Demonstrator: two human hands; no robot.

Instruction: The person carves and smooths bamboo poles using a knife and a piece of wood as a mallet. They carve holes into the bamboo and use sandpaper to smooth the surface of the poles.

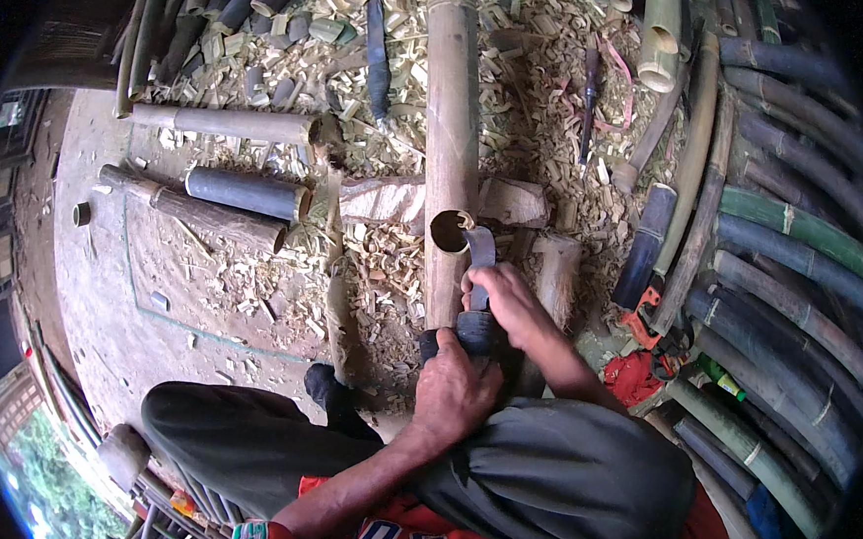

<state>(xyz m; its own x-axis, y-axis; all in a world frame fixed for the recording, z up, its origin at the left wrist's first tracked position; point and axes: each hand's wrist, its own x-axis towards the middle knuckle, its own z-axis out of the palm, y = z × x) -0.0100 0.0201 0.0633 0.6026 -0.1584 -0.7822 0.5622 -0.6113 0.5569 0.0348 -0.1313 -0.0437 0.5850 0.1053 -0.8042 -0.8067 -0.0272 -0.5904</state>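
Both hands, left and right, clasp a dark curved blade against the hollow pale bamboo pole. Shavings litter the dirt floor

A short dark bamboo section lies low against the person's lap, its near end hidden under the left hand, which is wrapped over it, while the right hand clasps it from the far side. A curved dark blade rises from between the hands, its tip reaching the open hollow end of a long pale bamboo pole that stretches away across the chip-strewn ground.
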